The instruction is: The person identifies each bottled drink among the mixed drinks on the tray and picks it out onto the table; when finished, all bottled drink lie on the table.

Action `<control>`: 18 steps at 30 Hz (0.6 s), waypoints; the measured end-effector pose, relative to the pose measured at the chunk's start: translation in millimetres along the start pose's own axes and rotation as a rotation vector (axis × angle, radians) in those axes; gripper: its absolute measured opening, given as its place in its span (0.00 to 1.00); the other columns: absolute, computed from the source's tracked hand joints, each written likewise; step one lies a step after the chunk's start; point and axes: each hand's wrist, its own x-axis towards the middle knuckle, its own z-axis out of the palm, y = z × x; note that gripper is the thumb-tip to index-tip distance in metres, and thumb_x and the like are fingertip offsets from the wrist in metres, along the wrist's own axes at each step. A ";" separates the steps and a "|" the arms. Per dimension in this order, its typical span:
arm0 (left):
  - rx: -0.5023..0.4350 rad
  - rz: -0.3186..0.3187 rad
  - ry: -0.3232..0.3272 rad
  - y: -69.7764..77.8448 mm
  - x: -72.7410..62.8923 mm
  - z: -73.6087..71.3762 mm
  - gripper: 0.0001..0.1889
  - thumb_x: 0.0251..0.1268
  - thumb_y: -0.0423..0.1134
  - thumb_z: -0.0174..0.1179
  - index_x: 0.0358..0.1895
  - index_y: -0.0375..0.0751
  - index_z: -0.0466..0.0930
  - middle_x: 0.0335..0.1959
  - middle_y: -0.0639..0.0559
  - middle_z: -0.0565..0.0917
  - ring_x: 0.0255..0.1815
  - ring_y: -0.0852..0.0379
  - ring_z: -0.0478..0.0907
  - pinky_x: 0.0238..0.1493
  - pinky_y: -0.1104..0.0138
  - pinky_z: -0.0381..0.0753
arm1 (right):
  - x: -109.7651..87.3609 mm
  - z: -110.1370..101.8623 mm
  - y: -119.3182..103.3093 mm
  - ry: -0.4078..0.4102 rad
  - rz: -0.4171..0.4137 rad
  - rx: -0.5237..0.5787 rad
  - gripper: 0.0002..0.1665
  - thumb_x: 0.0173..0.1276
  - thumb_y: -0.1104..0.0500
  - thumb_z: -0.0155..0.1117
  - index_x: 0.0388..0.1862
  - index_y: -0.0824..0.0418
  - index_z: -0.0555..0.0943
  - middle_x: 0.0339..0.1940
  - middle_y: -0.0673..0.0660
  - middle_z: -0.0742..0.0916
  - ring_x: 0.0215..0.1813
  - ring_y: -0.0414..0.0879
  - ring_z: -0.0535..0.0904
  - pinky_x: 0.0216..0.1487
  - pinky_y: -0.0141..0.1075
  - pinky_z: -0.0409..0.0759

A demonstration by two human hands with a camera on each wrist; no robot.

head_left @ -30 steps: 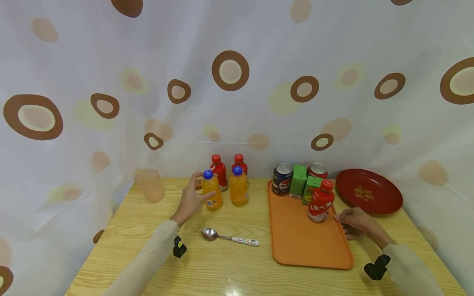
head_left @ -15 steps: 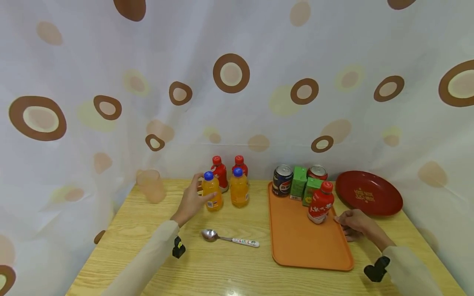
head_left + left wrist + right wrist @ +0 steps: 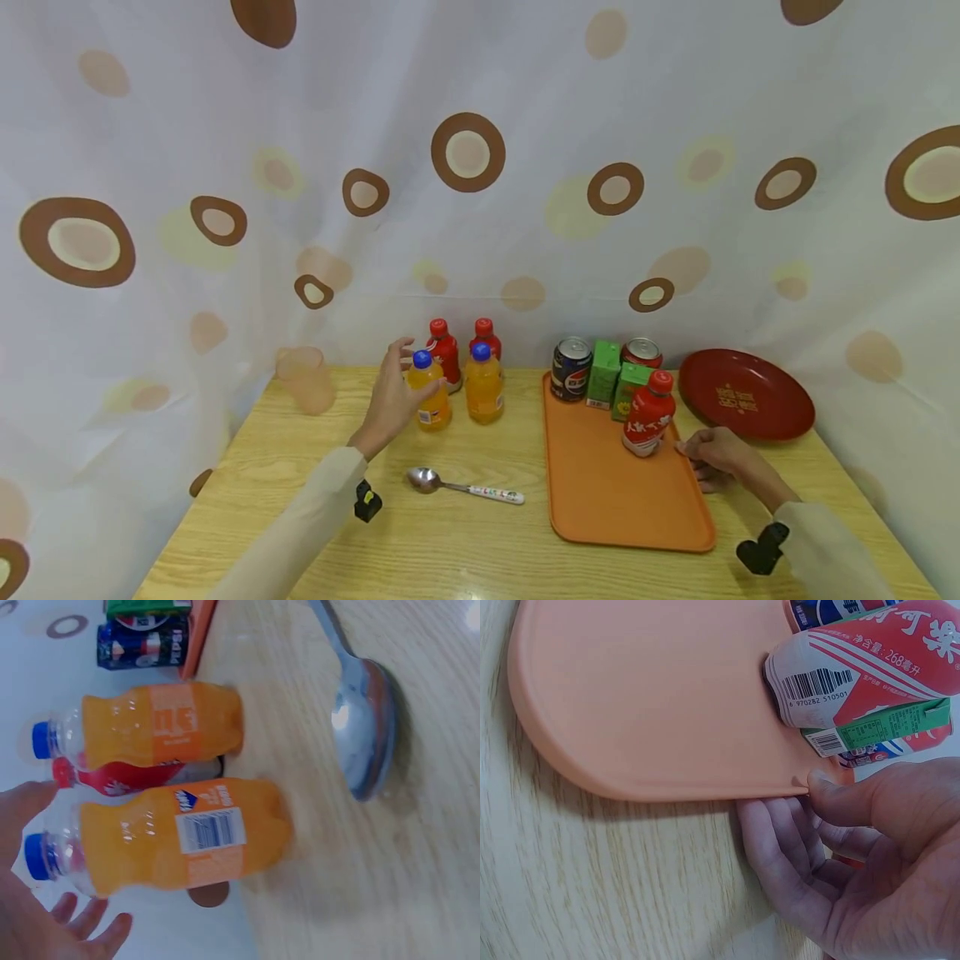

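Observation:
My left hand (image 3: 388, 404) is spread around an orange juice bottle (image 3: 431, 406) with a blue cap, thumb on one side and fingers on the other. In the left wrist view, gaps show between this hand and the bottle (image 3: 150, 836), which stands on the table. A second orange juice bottle (image 3: 483, 392) stands just right of it. My right hand (image 3: 722, 457) pinches the right rim of an orange tray (image 3: 615, 508), thumb on top and fingers curled below, as the right wrist view shows. On the tray, a red drink bottle (image 3: 649, 417) stands near that hand.
Toward the tray's back are a dark Pepsi can (image 3: 572, 373), two green cartons (image 3: 603, 377) and a red can (image 3: 642, 352). Two red bottles (image 3: 444, 352) stand behind the orange ones. Around them are a spoon (image 3: 450, 486), a translucent cup (image 3: 307, 382) and a red plate (image 3: 757, 408).
My left hand's fingers and thumb have spread wider around the orange juice bottle, and the hand has risen slightly. My right hand keeps its hold on the tray's rim.

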 end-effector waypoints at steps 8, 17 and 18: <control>-0.005 0.331 0.176 27.2 3.4 6.9 0.28 0.73 0.36 0.67 0.69 0.32 0.68 0.66 0.36 0.74 0.67 0.38 0.73 0.72 0.46 0.74 | -0.1 -1.0 0.1 0.007 0.025 0.010 0.16 0.83 0.57 0.56 0.40 0.69 0.79 0.28 0.53 0.82 0.28 0.44 0.81 0.30 0.37 0.86; 0.029 0.630 0.158 54.1 9.7 27.8 0.18 0.72 0.28 0.65 0.61 0.31 0.74 0.57 0.37 0.79 0.60 0.40 0.79 0.67 0.51 0.80 | 1.7 -1.8 1.3 0.003 0.060 0.050 0.15 0.84 0.57 0.56 0.40 0.68 0.78 0.27 0.54 0.81 0.27 0.44 0.82 0.30 0.37 0.88; 0.027 0.632 0.146 56.8 9.7 30.3 0.18 0.72 0.28 0.65 0.61 0.30 0.74 0.57 0.36 0.80 0.60 0.40 0.79 0.66 0.50 0.80 | 1.9 -1.8 1.4 0.002 0.061 0.051 0.15 0.83 0.57 0.56 0.40 0.68 0.79 0.27 0.54 0.81 0.27 0.44 0.82 0.30 0.38 0.88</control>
